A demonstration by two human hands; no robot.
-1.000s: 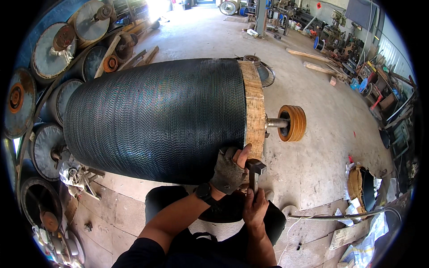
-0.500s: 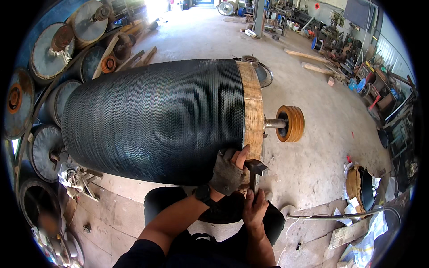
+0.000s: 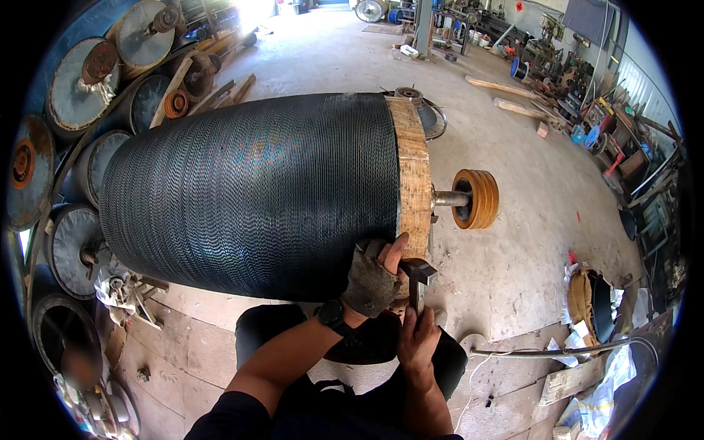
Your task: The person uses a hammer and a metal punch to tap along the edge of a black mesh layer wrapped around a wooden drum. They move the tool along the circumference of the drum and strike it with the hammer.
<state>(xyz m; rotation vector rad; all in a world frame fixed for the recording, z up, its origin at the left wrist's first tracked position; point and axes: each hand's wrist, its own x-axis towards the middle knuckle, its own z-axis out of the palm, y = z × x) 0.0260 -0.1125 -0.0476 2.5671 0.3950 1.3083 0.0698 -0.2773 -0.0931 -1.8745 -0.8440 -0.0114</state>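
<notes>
hammer (image 3: 419,282) stands upright in our right hand (image 3: 418,341), fist closed on its handle, head just below the drum (image 3: 249,191) rim's near edge. our gloved left hand (image 3: 374,277) pinches something unclear against that wooden rim (image 3: 412,176), just left of the head.

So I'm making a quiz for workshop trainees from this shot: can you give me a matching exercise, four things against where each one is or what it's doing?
Things:
1. left hand
2. right hand
3. orange pulley
4. hammer

Places or states:
A. on the shaft end, right of the big black roller
B. gloved, pressed against the roller's wooden end band
C. bare, gripping a handle from below
D. head up beside the gloved thumb

Pairs: 1-B, 2-C, 3-A, 4-D
</notes>
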